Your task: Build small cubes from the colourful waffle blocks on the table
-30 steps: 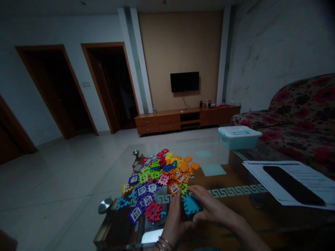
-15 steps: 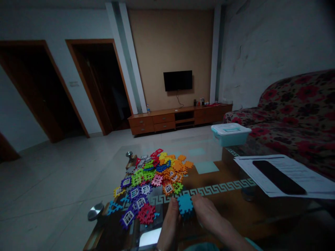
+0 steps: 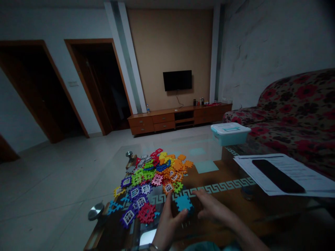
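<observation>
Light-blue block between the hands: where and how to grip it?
Probably by its opposite left and right sides, squeezing inward from both: the block looks boxy, toothed top face up, and the left hand and right hand flank it.

On a table (image 3: 214, 177), a block (image 3: 183, 203) sits between left hand (image 3: 167, 221) and right hand (image 3: 211, 206). Piled pieces (image 3: 157, 180) lie behind, leftward; right, papers (image 3: 293, 166) under a slab (image 3: 277, 176), a box (image 3: 231, 139) farther back.
</observation>
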`<state>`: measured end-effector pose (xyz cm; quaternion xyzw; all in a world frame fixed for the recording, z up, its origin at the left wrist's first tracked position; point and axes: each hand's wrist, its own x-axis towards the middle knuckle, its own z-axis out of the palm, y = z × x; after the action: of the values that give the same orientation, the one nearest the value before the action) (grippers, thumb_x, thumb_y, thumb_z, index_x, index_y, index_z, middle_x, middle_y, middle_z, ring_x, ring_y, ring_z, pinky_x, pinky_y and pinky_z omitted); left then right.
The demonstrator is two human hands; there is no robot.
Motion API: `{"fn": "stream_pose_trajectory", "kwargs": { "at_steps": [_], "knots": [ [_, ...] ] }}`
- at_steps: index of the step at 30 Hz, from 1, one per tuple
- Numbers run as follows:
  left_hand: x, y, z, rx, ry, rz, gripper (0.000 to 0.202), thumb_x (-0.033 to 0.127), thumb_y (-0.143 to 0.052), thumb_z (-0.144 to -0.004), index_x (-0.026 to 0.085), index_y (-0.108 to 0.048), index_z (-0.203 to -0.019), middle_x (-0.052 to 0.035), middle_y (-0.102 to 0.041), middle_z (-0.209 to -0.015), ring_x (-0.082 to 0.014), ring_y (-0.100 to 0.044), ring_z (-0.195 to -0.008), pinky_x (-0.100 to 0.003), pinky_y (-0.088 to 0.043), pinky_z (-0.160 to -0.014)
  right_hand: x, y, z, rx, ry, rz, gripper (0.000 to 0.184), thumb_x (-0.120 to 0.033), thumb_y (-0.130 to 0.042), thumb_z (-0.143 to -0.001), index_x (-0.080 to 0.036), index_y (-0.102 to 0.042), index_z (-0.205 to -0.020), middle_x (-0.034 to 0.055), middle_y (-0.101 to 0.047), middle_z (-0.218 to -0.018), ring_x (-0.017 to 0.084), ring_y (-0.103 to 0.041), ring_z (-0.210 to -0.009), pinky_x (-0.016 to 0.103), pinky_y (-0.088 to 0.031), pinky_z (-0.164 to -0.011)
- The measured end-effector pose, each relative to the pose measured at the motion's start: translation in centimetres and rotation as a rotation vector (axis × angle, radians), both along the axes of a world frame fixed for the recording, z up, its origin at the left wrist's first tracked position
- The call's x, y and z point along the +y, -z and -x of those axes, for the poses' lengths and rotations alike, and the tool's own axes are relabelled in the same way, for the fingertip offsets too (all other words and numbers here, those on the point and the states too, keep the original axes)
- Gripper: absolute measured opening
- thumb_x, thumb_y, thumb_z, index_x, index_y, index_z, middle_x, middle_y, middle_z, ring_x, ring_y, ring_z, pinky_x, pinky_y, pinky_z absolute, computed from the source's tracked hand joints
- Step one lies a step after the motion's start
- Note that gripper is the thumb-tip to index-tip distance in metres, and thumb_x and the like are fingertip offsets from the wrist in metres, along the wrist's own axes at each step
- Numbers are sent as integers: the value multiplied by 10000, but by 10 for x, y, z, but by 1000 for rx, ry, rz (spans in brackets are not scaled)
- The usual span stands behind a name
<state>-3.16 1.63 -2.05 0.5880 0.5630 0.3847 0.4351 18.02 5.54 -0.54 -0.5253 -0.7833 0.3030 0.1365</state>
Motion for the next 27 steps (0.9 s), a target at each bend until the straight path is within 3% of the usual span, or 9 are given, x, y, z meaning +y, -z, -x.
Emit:
{"fn": "stream_pose_trajectory", "kwargs": {
  "at_steps": [3,6,12,16,19,23,27],
  "knots": [
    [2,-1,2,56,47,-39,975,335,-735,-623,92,-268,-1444,-160,-327,-1517,-260,-270,-1414,-369,-210,-1171,10,3,-3,60,-17,57,880,-86,-737,-505,-171,-469,-1339,150,-465,-1369,317,-399,-1291,404,-314,-1073],
    [2,-5,-3,123,29,-48,942,254,-735,-594,145,-321,-1433,-137,-387,-1490,-279,-319,-1390,-392,-248,-1156,16,1,5,118,-106,46,917,-129,-787,-482,-203,-466,-1338,115,-485,-1304,299,-435,-1235,385,-338,-1041],
    [8,-11,-9,131,33,-47,827,166,-692,-583,195,-442,-1370,-104,-527,-1392,-280,-442,-1311,-392,-332,-1109,25,3,18,100,-196,-10,796,-174,-834,-447,-219,-567,-1196,70,-523,-1162,280,-474,-1109,374,-389,-954],
    [13,-4,-6,208,78,-89,794,163,-668,-590,198,-463,-1356,-97,-560,-1358,-262,-477,-1280,-369,-351,-1092,29,8,16,117,-208,-35,754,-222,-848,-449,-204,-584,-1155,63,-530,-1125,261,-489,-1059,359,-403,-927],
    [15,2,-8,332,80,-127,779,195,-661,-590,180,-474,-1346,-114,-540,-1373,-282,-454,-1293,-390,-330,-1096,29,8,16,144,-235,-49,846,-252,-839,-477,-194,-525,-1260,79,-528,-1151,269,-485,-1086,369,-392,-947],
    [12,-3,-15,503,51,-80,875,148,-598,-538,133,-403,-1390,-146,-498,-1398,-300,-429,-1298,-420,-331,-1071,26,3,14,132,-254,-19,1035,-220,-844,-458,-213,-394,-1390,91,-496,-1249,288,-444,-1181,399,-333,-1023],
    [10,-7,-17,523,62,-84,905,142,-544,-531,97,-349,-1414,-168,-481,-1406,-297,-425,-1296,-425,-338,-1051,23,-6,10,196,-292,5,983,-209,-827,-514,-219,-392,-1396,88,-499,-1277,272,-439,-1205,385,-330,-1037]
  ]
}}
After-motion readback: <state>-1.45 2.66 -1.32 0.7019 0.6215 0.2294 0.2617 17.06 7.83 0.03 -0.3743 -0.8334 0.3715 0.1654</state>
